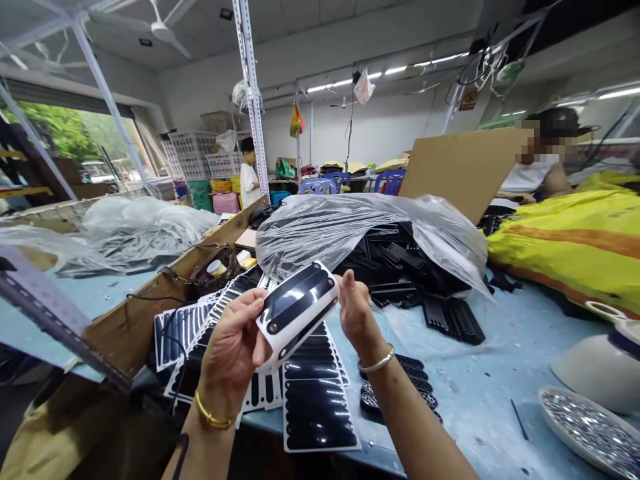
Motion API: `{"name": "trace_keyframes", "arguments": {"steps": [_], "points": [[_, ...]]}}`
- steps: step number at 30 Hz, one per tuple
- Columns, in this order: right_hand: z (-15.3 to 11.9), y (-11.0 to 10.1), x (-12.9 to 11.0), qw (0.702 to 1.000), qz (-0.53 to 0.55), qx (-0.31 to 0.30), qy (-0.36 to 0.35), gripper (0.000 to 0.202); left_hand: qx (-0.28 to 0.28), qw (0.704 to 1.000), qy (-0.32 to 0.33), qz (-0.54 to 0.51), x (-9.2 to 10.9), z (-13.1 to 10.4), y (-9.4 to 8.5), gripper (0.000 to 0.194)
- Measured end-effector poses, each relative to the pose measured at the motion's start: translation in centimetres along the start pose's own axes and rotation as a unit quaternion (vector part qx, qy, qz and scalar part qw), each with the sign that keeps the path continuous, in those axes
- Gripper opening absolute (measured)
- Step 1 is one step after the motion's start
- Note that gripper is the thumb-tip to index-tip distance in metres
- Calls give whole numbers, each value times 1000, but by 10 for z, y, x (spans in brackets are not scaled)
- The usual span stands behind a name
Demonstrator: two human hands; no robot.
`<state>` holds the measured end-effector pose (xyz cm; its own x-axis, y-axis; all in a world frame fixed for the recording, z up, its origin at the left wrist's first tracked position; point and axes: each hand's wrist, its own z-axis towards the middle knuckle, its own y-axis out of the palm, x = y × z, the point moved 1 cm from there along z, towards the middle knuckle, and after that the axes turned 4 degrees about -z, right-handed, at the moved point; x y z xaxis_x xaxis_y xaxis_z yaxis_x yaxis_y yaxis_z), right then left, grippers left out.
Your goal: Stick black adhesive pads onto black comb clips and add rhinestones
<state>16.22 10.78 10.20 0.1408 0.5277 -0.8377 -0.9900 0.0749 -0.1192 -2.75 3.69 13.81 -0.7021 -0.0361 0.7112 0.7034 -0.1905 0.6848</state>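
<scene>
hands [295, 323]: both on curled sticker sheet [300, 300]; black strips [453, 320] beyond

Black-and-white striped sheet [299, 310]; blue tabletop [475, 373]; yellow, orange-banded sack [575, 233]

Held sheet [300, 303], one; hands [233, 337] [359, 317], two; bangles [379, 360], two; other people [249, 177], two; yellow sack [575, 233], one; dish [547, 408], one; loose sheets [317, 407], several, overlapping past exact count.
</scene>
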Motion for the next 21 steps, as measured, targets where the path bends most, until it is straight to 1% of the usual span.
{"name": "trace_keyframes", "arguments": {"steps": [1,3,5,6,8,9,10,12,14,16,18,21], "points": [[-4,3,-1,999,26,-17,23,70,18,1000,10,-10,0,3,-3,8],[-19,10,-2,989,100,-63,85,60,73,997,33,-23,-1,14,-13,5],[-36,14,0,975,140,-116,126,46,134,989,51,-27,-4,27,-29,7],[-43,16,3,970,150,-129,142,41,159,985,57,-25,-8,33,-38,8],[-53,17,12,966,156,-111,172,36,196,979,54,-29,-21,41,-56,9],[-55,17,19,965,159,-96,186,35,203,978,38,-39,-30,43,-64,8],[-55,17,27,963,163,-84,197,33,205,977,14,-55,-40,42,-72,6],[-52,18,45,963,159,-75,203,32,202,975,-46,-85,-60,34,-87,13],[-44,20,66,976,80,-85,186,31,200,971,-98,-87,-81,19,-98,20],[-38,23,87,981,-44,-97,161,29,206,969,-128,-56,-98,1,-106,17],[-35,28,107,973,-141,-105,149,24,213,967,-140,-14,-113,-14,-110,21],[-38,31,125,959,-215,-109,151,20,240,958,-155,25,-128,-30,-110,30]]}}
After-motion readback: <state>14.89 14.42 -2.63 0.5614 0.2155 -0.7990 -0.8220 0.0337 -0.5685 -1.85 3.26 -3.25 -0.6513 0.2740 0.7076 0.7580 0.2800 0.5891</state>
